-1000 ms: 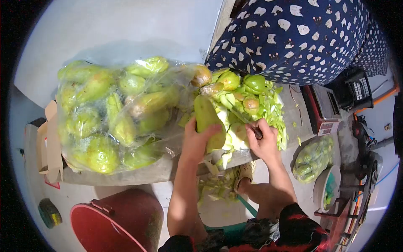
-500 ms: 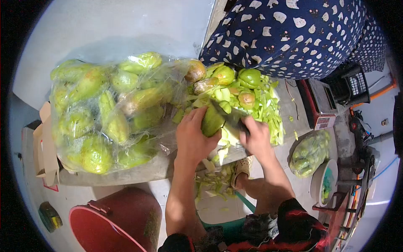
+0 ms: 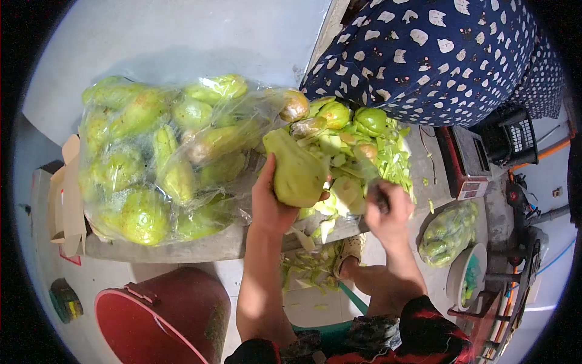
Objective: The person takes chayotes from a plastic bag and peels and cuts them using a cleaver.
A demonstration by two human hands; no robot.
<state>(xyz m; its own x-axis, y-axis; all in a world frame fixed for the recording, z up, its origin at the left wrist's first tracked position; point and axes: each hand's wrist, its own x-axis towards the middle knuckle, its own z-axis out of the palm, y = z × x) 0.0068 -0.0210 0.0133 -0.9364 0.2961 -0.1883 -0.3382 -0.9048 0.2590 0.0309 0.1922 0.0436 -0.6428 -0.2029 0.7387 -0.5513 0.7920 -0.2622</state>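
Green in the left hand [image 3: 271, 203]: a pear-shaped fruit [image 3: 296, 173], cupped between thumb and fingers over the tabletop [image 3: 438, 182], near its front edge; wrapped in the right hand [image 3: 393, 211], a motion-blurred knife [image 3: 381, 201]. Could, if damp, slip off that edge, or, through a skidding stroke, bring cut fingers.

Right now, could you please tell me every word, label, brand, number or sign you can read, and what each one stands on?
No text can be read in this view.
White label on the red weighing scale: seems printed, but too small and blurred to read.
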